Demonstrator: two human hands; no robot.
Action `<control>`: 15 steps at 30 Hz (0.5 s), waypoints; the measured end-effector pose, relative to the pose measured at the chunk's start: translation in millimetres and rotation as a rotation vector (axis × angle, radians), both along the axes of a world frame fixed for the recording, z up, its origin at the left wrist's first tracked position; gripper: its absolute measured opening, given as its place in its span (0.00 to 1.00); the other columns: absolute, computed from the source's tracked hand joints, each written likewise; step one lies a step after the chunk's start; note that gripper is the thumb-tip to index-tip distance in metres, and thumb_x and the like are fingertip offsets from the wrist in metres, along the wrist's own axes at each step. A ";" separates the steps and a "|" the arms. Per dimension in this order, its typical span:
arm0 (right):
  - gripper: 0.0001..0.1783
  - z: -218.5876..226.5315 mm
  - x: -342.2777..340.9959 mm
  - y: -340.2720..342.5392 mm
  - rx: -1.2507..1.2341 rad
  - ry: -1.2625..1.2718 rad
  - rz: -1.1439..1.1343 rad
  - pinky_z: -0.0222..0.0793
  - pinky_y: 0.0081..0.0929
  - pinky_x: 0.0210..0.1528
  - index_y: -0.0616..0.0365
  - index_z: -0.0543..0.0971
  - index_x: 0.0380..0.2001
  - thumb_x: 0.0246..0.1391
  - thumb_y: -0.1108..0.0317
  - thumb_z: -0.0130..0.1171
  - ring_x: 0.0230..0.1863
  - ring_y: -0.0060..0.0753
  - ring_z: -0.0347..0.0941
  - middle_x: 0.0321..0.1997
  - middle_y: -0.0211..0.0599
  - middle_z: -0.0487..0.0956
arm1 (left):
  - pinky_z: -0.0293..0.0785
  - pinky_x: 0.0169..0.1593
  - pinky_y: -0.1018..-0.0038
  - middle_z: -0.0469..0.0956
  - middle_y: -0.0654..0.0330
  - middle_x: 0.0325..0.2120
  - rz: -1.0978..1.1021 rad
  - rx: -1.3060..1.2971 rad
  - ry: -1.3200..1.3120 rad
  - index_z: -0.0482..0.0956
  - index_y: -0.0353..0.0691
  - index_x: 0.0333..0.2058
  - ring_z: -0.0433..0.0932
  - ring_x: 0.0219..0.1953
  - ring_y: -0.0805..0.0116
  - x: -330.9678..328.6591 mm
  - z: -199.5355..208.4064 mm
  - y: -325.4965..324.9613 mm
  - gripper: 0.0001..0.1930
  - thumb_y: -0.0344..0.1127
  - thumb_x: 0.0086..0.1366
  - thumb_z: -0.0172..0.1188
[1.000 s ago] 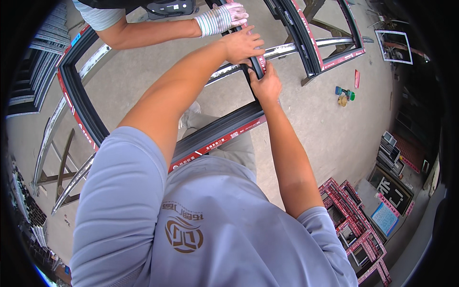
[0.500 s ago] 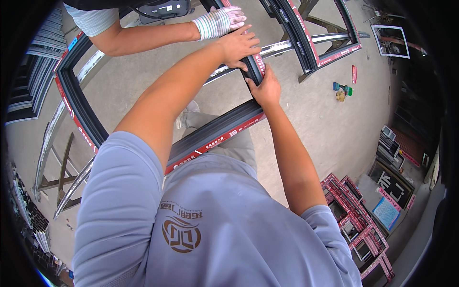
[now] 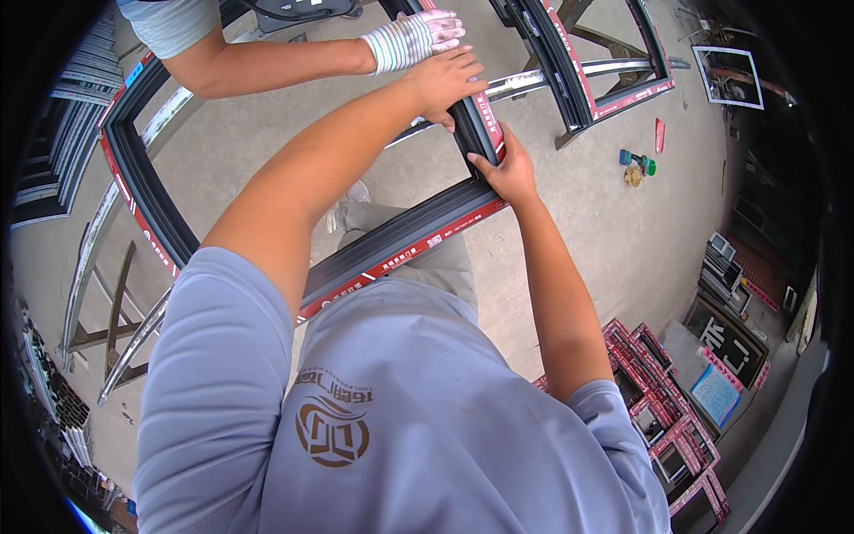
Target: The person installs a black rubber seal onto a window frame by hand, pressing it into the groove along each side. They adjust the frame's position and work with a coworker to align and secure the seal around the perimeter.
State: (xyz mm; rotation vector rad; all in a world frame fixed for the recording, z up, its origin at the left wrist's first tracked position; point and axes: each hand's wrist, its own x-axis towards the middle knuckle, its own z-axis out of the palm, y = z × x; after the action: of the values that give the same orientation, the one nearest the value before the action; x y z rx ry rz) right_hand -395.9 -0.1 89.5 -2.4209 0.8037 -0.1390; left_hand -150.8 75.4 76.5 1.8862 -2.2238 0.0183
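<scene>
A large dark window frame (image 3: 400, 238), edged with red-and-white protective film, lies across in front of my body. My left hand (image 3: 447, 84) is laid over its right-hand bar, thumb on the inner side and fingers reaching across. Close to the near right corner, my right hand (image 3: 513, 169) grips the same bar, thumb on top and the other fingers hidden along the outer side. Just beyond my left hand, a co-worker's hand in a striped glove (image 3: 414, 40) rests by that bar, its fingers partly overlapping the bar.
Metal rails (image 3: 520, 84) run beneath the frame. Another dark frame (image 3: 569, 67) stands to the far right. On the floor lie a green-and-teal power tool (image 3: 640, 163) and a yellowish roll (image 3: 632, 176). Red-filmed frame pieces (image 3: 667, 427) are stacked at the near right.
The frame's near right corner has shifted slightly to the right. My right hand has slid along the bar, closer to that corner. My left hand stays almost in place.
</scene>
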 end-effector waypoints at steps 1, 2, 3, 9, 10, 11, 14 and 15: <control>0.48 0.9 -7.3 1.2 -0.038 0.015 0.017 0.72 0.43 0.59 0.66 0.69 0.65 0.43 0.55 0.79 0.56 0.57 0.77 0.53 0.59 0.81 | 0.45 0.78 0.52 0.73 0.58 0.55 0.009 -0.011 -0.035 0.74 0.45 0.57 0.66 0.66 0.53 -2.3 0.0 2.4 0.45 0.58 0.40 0.80; 0.49 0.5 -13.0 2.1 -0.048 0.006 0.019 0.72 0.44 0.59 0.68 0.70 0.64 0.43 0.53 0.79 0.56 0.58 0.77 0.53 0.60 0.80 | 0.45 0.78 0.52 0.73 0.58 0.56 0.015 -0.012 -0.033 0.73 0.45 0.57 0.65 0.67 0.53 -5.1 -0.4 4.4 0.46 0.57 0.40 0.80; 0.50 -0.5 -19.2 4.6 -0.063 0.007 0.008 0.72 0.44 0.59 0.70 0.70 0.64 0.43 0.52 0.79 0.55 0.59 0.77 0.54 0.60 0.80 | 0.45 0.78 0.52 0.73 0.58 0.55 -0.008 -0.027 -0.039 0.74 0.45 0.57 0.66 0.67 0.54 -8.6 -1.1 5.2 0.46 0.57 0.40 0.80; 0.36 -9.6 -26.6 15.4 -0.109 0.040 -0.191 0.73 0.45 0.55 0.66 0.77 0.57 0.56 0.47 0.67 0.50 0.57 0.79 0.49 0.55 0.83 | 0.46 0.78 0.52 0.74 0.63 0.50 -0.100 -0.079 0.018 0.75 0.46 0.54 0.70 0.61 0.63 -30.9 -12.7 0.4 0.41 0.55 0.42 0.79; 0.36 -9.2 -25.0 15.5 -0.099 0.050 -0.197 0.73 0.44 0.55 0.66 0.77 0.56 0.56 0.47 0.67 0.50 0.57 0.80 0.48 0.55 0.83 | 0.46 0.78 0.52 0.75 0.64 0.50 -0.114 -0.077 0.035 0.75 0.46 0.53 0.71 0.60 0.62 -32.2 -14.0 -1.2 0.40 0.55 0.42 0.79; 0.35 -8.5 -23.0 15.8 -0.091 0.057 -0.202 0.74 0.44 0.54 0.66 0.78 0.56 0.56 0.47 0.68 0.49 0.57 0.80 0.47 0.55 0.83 | 0.47 0.78 0.52 0.75 0.64 0.49 -0.125 -0.076 0.050 0.75 0.46 0.52 0.71 0.60 0.62 -31.6 -14.6 -2.5 0.40 0.54 0.41 0.80; 0.36 -3.0 -20.1 16.4 -0.090 0.059 -0.189 0.75 0.44 0.52 0.65 0.78 0.55 0.55 0.46 0.68 0.48 0.57 0.81 0.46 0.55 0.83 | 0.49 0.78 0.54 0.75 0.64 0.48 -0.137 -0.050 0.083 0.76 0.47 0.50 0.72 0.59 0.62 -26.5 -10.9 -5.9 0.39 0.53 0.39 0.81; 0.36 -0.9 -19.9 16.6 -0.084 0.086 -0.194 0.75 0.44 0.52 0.65 0.78 0.55 0.54 0.46 0.69 0.47 0.57 0.81 0.46 0.55 0.84 | 0.50 0.78 0.54 0.75 0.63 0.48 -0.147 -0.021 0.112 0.76 0.48 0.50 0.72 0.59 0.62 -23.9 -8.3 -7.5 0.39 0.52 0.38 0.81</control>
State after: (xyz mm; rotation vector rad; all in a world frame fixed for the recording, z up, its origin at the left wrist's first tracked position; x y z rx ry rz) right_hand -415.8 16.5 88.6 -2.4369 1.0921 -0.1471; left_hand -174.7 67.9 68.2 1.6656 -2.2701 -0.0859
